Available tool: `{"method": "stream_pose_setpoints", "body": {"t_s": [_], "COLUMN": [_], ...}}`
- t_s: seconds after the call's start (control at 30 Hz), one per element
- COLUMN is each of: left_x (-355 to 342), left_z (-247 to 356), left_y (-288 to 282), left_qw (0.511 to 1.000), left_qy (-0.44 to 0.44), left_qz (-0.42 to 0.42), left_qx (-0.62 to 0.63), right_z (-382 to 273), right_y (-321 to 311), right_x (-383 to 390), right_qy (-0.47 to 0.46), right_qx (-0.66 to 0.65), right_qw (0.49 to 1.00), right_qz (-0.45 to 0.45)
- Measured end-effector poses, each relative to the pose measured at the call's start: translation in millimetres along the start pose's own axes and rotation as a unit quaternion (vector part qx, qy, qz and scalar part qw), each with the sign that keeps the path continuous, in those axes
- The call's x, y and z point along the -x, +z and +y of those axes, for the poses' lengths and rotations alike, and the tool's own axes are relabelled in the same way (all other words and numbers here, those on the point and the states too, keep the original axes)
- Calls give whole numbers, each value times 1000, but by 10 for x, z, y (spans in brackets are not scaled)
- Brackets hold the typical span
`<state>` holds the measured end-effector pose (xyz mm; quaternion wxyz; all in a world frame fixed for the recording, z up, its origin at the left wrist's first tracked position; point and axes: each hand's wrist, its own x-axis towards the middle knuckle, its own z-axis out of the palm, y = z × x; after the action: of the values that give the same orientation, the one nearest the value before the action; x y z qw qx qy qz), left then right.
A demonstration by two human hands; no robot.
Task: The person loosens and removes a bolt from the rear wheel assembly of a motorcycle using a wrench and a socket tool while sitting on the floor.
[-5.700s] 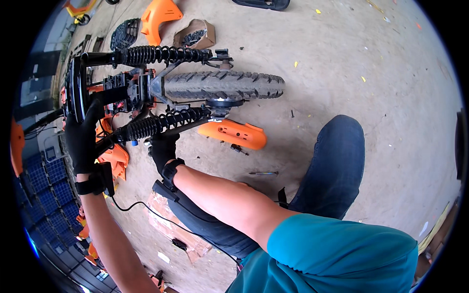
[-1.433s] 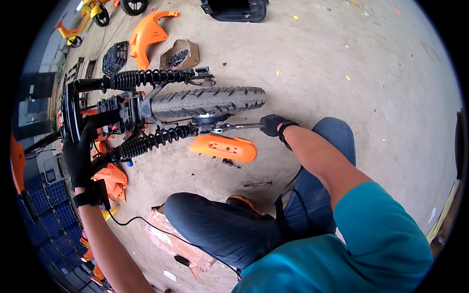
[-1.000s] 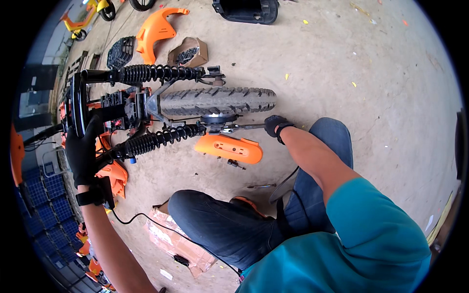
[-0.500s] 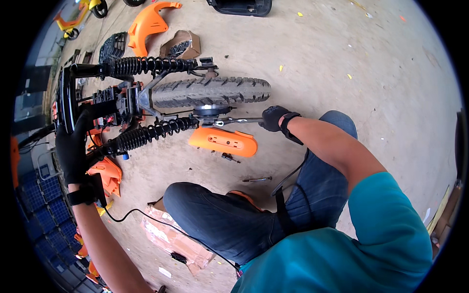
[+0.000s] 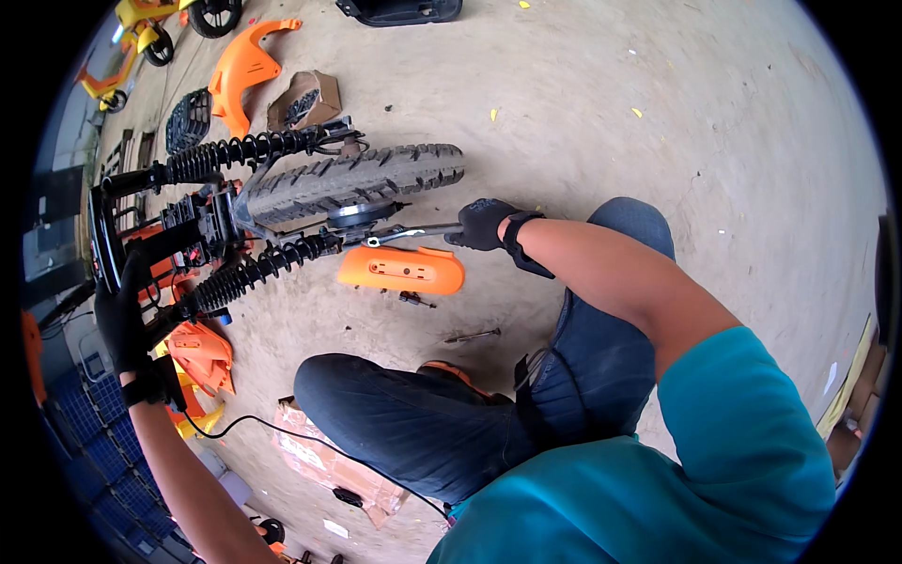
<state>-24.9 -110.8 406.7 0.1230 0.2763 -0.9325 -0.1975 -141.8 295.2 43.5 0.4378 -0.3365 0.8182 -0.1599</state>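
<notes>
An overturned vehicle's black frame (image 5: 110,221) lies with its knobbly tyre (image 5: 366,170) between two coil shocks (image 5: 263,271). My left hand (image 5: 120,315), in a black glove, grips the frame at the left. My right hand (image 5: 479,226), also gloved, is closed on the handle of a long metal wrench (image 5: 432,231), whose far end reaches the axle beside the hub (image 5: 355,214); how it seats there is too small to tell. Just below the wrench lies an orange panel (image 5: 402,271) with small black hardware beside it.
An orange fender (image 5: 242,66), a cardboard box of hardware (image 5: 324,99) and a black moulded part (image 5: 399,9) lie on the concrete floor (image 5: 714,150). Yellow scooters (image 5: 146,42) stand at upper left. A metal rod (image 5: 473,336) and cardboard (image 5: 352,489) lie near my bent legs.
My right hand moved from under the near shock to the wrench handle. In the last half second it and the wheel shifted left, and the wheel's right end now angles more upward in view.
</notes>
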Motion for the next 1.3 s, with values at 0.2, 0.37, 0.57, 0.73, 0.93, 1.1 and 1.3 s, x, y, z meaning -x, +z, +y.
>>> {"method": "stream_pose_setpoints", "body": {"t_s": [0.2, 0.37, 0.57, 0.73, 0.93, 1.1, 1.3], "left_x": [-53, 24, 42, 6, -71, -338, -253], "left_z": [-41, 105, 124, 78, -159, -711, -499], "left_y": [4, -14, 53, -7, -60, -307, -279], "left_qw": [999, 1000, 999, 999, 985, 865, 853], "left_qy": [23, 18, 15, 29, 126, 286, 206], "left_qz": [17, 16, 14, -1, -27, -24, -68], "left_qx": [-24, -20, -27, -42, -116, -411, -475], "right_z": [177, 156, 249, 173, 111, 4, -255], "right_y": [112, 158, 325, 451, 350, 197, 12], "right_x": [-275, -458, -696, -813, -755, -449, 80], "right_qy": [15, 44, 59, 58, 31, -22, 8], "right_qx": [4, 10, 9, 45, 95, 140, 3], "right_qw": [999, 998, 998, 997, 994, 990, 1000], "right_qz": [35, 46, 35, 30, 34, -7, -18]}}
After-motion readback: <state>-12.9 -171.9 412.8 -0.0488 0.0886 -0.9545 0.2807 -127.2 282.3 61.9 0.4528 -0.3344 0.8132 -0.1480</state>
